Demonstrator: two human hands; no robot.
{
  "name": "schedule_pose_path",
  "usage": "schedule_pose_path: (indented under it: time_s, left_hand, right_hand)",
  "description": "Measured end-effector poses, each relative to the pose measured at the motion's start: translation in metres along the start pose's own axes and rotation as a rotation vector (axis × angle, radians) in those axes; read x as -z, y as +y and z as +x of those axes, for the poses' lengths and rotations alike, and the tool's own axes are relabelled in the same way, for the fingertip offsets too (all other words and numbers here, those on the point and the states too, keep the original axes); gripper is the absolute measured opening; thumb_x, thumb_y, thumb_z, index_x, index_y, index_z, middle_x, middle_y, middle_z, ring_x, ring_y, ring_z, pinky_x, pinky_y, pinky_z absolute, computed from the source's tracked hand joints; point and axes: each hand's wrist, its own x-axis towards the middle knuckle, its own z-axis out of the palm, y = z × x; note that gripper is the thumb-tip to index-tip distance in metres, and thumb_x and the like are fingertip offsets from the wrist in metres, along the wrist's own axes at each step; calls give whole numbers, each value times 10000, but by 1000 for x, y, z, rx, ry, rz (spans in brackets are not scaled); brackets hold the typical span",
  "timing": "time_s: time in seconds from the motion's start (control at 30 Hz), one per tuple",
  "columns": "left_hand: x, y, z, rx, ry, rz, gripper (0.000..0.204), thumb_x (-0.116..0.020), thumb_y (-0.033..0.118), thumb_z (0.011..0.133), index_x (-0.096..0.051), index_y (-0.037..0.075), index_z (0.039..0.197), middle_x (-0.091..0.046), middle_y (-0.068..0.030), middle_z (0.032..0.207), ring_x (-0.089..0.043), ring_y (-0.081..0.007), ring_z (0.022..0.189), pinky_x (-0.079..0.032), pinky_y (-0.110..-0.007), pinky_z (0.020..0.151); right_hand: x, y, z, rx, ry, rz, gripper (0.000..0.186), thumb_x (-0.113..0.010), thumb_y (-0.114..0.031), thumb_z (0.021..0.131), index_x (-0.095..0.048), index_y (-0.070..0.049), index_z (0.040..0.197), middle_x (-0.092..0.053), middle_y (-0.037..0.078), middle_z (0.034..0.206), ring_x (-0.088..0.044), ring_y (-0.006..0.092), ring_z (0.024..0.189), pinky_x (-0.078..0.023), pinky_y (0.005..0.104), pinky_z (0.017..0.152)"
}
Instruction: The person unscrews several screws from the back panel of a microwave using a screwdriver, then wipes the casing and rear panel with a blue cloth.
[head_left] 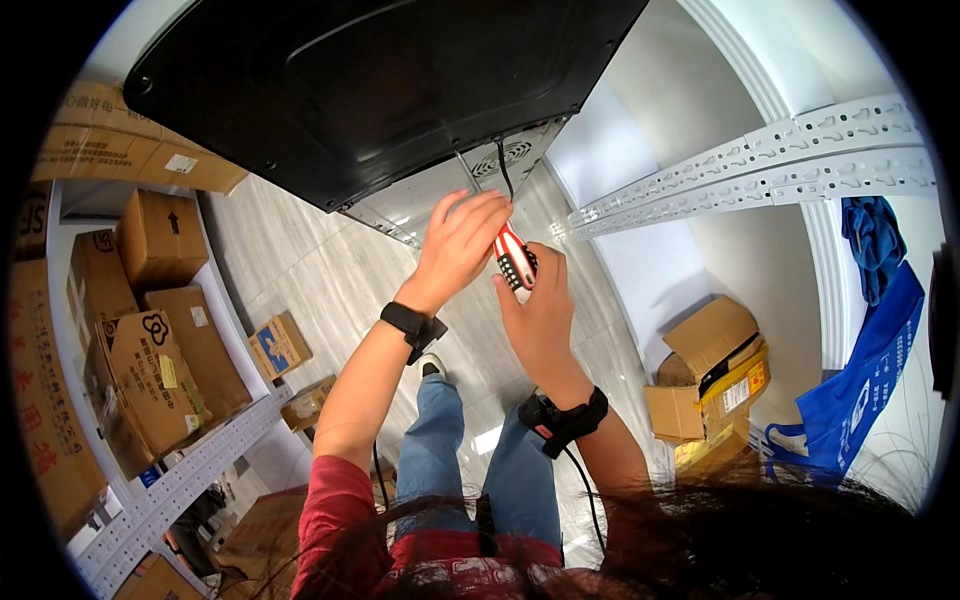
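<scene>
My right hand [542, 315] is wrapped around the lower end of a red-and-white hand tool [514, 260] with black, white-dotted grips; its exact kind is unclear. Against the tool's upper end, my left hand [462, 250] has its fingers bent and close together, and whatever is under them is hidden. A thin black cable [503, 165] hangs from the underside of a large black appliance [390, 90] and runs down behind my left fingertips. Below the black casing, a pale metal panel [505, 160] with a round vent grille faces my hands. Black bands circle both wrists.
On the left, a white metal shelf [185, 500] holds several brown cardboard boxes [150, 375]. A small carton [279, 346] lies on the floor. To the right are a perforated white rack beam [740, 165], opened cartons [700, 370] and a blue bag [860, 380].
</scene>
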Motion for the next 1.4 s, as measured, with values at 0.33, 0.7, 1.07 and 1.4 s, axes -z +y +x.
schedule_pose_path:
  time_s: [0.33,0.7,1.07,1.4]
  left_hand:
    - [-2,-1,0,0,13,73,372,-626,58,678,-608,97,1047,-575,-48,984,-553,-217,956,-400,-396,862]
    - [-3,-3,-4,-15,-8,-58,440,-663,1,636,-617,93,1063,-549,-76,1037,-536,-274,990,-435,-383,808]
    - [-2,-2,-11,8,15,70,444,-682,36,643,-608,103,1076,-561,-52,1033,-536,-238,977,-384,-388,830]
    - [2,0,-11,12,-56,46,394,-657,23,669,-581,59,1053,-579,-72,1104,-543,-235,1042,-387,-420,869]
  right_hand:
    - [3,-6,5,62,28,-91,399,-640,-228,835,-481,26,1099,-560,168,890,-588,283,725,-468,359,619]
    - [-2,0,2,32,39,-18,326,-617,-229,857,-496,23,1024,-585,135,794,-583,252,626,-449,348,576]
    - [2,-4,0,53,-47,-16,454,-602,-227,860,-409,40,1173,-558,224,950,-599,370,783,-481,407,633]
    - [0,3,3,29,-40,-62,329,-518,-226,917,-440,20,1121,-593,156,834,-590,274,659,-465,359,609]
